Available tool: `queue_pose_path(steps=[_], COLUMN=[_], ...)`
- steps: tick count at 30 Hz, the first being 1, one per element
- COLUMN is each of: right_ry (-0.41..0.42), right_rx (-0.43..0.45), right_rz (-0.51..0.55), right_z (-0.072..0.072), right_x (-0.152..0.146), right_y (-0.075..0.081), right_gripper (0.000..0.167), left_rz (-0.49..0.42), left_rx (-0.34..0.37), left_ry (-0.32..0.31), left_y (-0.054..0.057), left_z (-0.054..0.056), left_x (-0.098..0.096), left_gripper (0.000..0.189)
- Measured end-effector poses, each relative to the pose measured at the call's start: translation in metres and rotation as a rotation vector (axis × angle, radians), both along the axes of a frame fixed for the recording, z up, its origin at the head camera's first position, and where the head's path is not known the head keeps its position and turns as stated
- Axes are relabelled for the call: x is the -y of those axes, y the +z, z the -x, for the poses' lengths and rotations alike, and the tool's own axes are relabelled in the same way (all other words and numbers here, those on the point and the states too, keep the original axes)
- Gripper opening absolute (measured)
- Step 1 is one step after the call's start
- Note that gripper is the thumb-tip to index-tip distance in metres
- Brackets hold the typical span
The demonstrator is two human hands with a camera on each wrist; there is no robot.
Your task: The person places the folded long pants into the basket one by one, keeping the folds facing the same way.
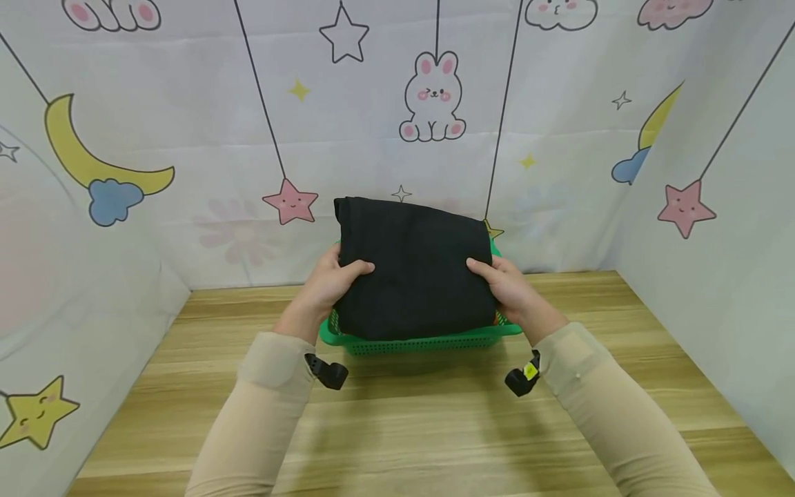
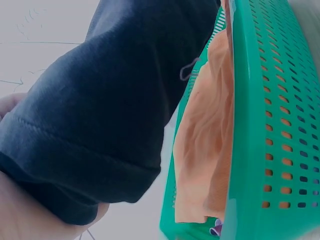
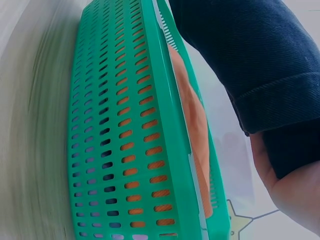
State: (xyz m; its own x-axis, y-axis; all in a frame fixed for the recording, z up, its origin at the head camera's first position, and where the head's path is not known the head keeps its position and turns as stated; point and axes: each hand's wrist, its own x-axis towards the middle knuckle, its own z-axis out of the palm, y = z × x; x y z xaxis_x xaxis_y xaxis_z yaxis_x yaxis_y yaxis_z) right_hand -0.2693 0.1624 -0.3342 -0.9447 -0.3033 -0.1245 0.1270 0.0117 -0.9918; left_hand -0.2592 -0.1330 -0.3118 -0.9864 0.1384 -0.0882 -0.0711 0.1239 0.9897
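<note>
A folded black garment (image 1: 416, 269) with stitched hems is held up between both hands over a green plastic basket (image 1: 428, 343). My left hand (image 1: 332, 279) grips its left side, thumb on the near face and fingers behind. On the opposite side my right hand (image 1: 506, 284) grips it the same way. In the left wrist view the garment (image 2: 110, 100) hangs apart from folded orange cloth (image 2: 202, 135) lying inside the basket. The right wrist view shows a gap between the garment (image 3: 255, 60) and the basket rim (image 3: 175, 125) too.
The basket stands on a wood-grain table (image 1: 410, 428) near its back edge. White fabric walls (image 1: 205, 76) printed with stars, moons and a rabbit enclose the back and both sides. A small purple item (image 2: 216, 229) lies in the basket near the orange cloth.
</note>
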Motion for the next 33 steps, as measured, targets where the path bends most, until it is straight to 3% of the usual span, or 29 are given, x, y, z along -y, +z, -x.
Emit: queue_pose_path(steps=[33], right_ry=[-0.025], right_rx=[-0.003], right_rz=[-0.090], right_z=[0.014], right_x=[-0.002], right_y=[-0.007], right_gripper=[0.054], left_rz=[0.026], left_rx=[0.038], left_ry=[-0.006], left_y=[-0.014], left_z=[0.018], left_x=[-0.006], left_gripper=[0.057])
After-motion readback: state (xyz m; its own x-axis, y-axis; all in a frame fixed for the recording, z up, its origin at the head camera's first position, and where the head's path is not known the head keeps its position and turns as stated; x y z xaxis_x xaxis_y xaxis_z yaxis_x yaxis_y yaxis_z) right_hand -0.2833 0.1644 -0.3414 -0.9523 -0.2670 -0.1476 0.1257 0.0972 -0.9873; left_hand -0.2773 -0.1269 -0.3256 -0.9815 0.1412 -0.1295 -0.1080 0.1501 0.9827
